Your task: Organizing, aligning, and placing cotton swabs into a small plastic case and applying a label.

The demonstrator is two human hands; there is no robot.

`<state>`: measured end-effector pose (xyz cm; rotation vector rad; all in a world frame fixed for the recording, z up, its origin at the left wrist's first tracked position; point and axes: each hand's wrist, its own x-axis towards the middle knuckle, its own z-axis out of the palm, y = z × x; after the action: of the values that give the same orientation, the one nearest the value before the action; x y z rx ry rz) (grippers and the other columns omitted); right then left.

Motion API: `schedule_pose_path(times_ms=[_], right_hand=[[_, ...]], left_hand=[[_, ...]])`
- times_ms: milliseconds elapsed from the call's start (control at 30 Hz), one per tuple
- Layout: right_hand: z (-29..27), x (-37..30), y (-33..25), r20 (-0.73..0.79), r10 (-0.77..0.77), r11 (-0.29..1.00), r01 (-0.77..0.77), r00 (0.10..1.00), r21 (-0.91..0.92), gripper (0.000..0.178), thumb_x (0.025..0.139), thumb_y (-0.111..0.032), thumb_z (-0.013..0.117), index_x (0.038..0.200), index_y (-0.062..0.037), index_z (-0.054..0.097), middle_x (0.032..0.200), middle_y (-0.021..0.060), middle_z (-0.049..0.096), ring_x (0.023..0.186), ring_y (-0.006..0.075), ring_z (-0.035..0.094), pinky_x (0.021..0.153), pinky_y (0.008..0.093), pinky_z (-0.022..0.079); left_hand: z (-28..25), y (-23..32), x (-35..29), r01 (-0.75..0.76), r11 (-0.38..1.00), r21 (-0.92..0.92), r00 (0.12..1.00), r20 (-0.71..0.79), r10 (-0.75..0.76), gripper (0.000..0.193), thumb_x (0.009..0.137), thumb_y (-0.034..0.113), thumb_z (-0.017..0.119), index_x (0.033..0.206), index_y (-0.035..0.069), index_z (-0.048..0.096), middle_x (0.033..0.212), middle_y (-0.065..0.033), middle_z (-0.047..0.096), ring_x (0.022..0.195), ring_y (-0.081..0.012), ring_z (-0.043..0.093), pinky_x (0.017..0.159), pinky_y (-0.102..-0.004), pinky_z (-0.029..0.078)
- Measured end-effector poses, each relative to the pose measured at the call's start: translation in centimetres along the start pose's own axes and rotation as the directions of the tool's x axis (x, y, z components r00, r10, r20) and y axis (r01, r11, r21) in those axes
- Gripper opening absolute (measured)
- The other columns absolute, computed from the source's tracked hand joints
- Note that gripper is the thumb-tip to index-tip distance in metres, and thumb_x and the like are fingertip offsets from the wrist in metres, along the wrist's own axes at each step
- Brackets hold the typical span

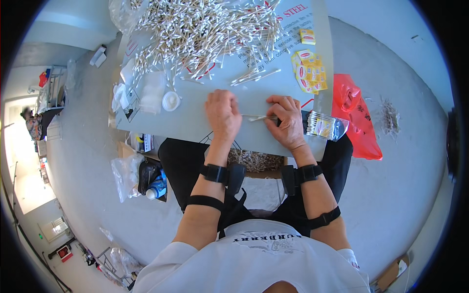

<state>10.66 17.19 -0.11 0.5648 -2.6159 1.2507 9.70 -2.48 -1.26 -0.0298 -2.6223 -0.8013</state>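
A few cotton swabs (259, 118) lie level between my two hands, just above the near part of the table. My right hand (288, 122) pinches their right ends between thumb and fingers. At their left ends is my left hand (223, 116), its fingers curled in and slightly blurred; what it grips, if anything, is hidden. Right beside my right hand, a small clear bag (325, 126) holds a row of swabs and a yellow label, at the table's near right edge. A large loose heap of cotton swabs (200, 36) covers the far part of the table.
Yellow-and-white labels (310, 73) lie at the right edge of the table (195, 115). A round white tub (171, 101) and clear plastic bags (153, 93) sit at left. Below the edge is a box of swabs (256, 161). A red bag (356, 122) lies on the right. Another person (36, 122) is far left.
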Motion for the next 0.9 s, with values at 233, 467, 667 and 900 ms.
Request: schedule_pose_path(times_ms=[233,467,667,900], right_hand=[[0.3,-0.2,-0.1,0.020,0.065,0.997,-0.066,0.998,0.026,0.024,0.062,-0.007,0.072,0.078,-0.0064,0.055,0.106,0.0084,0.060,0.103,0.0307,0.055,0.092,0.0407,0.041],[0.7,-0.5,0.2,-0.119,0.159,0.977,-0.139,0.980,0.164,0.041,0.064,-0.006,0.075,0.101,-0.0036,0.058,0.119,0.0132,0.055,0.108,0.0348,0.054,0.096,0.0423,0.041],[0.5,0.2,-0.6,-0.089,0.041,0.999,-0.044,0.995,-0.028,0.043,0.069,-0.013,0.075,0.108,-0.0047,0.062,0.120,0.0110,0.056,0.106,0.0317,0.054,0.093,0.0426,0.041],[0.8,0.1,-0.3,-0.035,0.021,0.997,-0.023,0.999,-0.075,0.040,0.068,-0.017,0.078,0.104,-0.0057,0.065,0.117,0.0073,0.057,0.105,0.0284,0.054,0.089,0.0411,0.041]], left_hand=[[2.7,4.5,4.0,-0.150,0.986,-0.076,0.988,0.017,0.151,0.019,0.071,0.003,0.071,0.087,0.010,0.062,0.089,-0.0059,0.056,0.093,-0.0305,0.052,0.080,-0.0432,0.041],[2.8,4.8,2.8,-0.266,0.963,0.037,0.955,0.144,0.258,0.019,0.068,0.004,0.072,0.083,0.011,0.063,0.091,-0.0047,0.055,0.096,-0.0292,0.051,0.079,-0.0417,0.040],[1.1,0.4,2.6,-0.057,0.997,-0.054,0.995,-0.083,0.052,0.026,0.069,0.007,0.077,0.092,0.014,0.067,0.097,-0.0050,0.058,0.099,-0.0299,0.051,0.080,-0.0424,0.040],[1.9,-0.3,4.7,-0.110,0.992,0.069,0.992,-0.052,0.113,0.033,0.068,0.011,0.081,0.098,0.015,0.068,0.104,-0.0046,0.056,0.103,-0.0307,0.050,0.085,-0.0436,0.039]])
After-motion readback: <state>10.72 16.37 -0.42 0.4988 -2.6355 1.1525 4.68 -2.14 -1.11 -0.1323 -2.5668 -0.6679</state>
